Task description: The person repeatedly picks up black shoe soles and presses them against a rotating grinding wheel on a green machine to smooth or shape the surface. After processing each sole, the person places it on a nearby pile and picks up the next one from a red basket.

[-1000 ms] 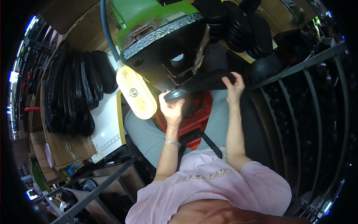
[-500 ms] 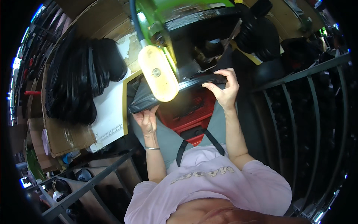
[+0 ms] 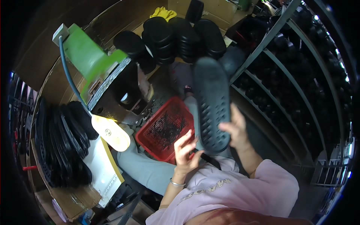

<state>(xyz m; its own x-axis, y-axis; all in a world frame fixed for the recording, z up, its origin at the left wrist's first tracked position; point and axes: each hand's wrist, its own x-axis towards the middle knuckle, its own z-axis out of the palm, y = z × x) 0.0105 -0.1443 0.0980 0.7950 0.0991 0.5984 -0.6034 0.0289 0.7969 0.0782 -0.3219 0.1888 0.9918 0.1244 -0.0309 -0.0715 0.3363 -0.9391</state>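
Note:
A dark grey shoe sole [image 3: 212, 105] with rows of small holes hangs upright before me, its patterned face toward my view. My right hand [image 3: 237, 129] grips its lower right edge, thumb across the face and the other fingers behind it. Just left of the sole's lower end, my left hand [image 3: 185, 150] is raised with its fingers apart and holds nothing. A bracelet [image 3: 177, 183] circles my left wrist. Below my hands, a red basket [image 3: 150, 129] with dark scraps in it lies between my legs.
A green machine [image 3: 88, 56] with a lit lamp [image 3: 110, 133] stands at the left. Stacked black soles [image 3: 161, 33] line the back, with a yellow cloth [image 3: 163, 14] behind. More soles [image 3: 63, 138] fill a cardboard box at left. A metal rack [image 3: 285, 71] runs along the right.
My view has swung right. The sole has moved away from the machine and turned from edge-on to upright, now held by my right hand alone. My left hand has let go of it.

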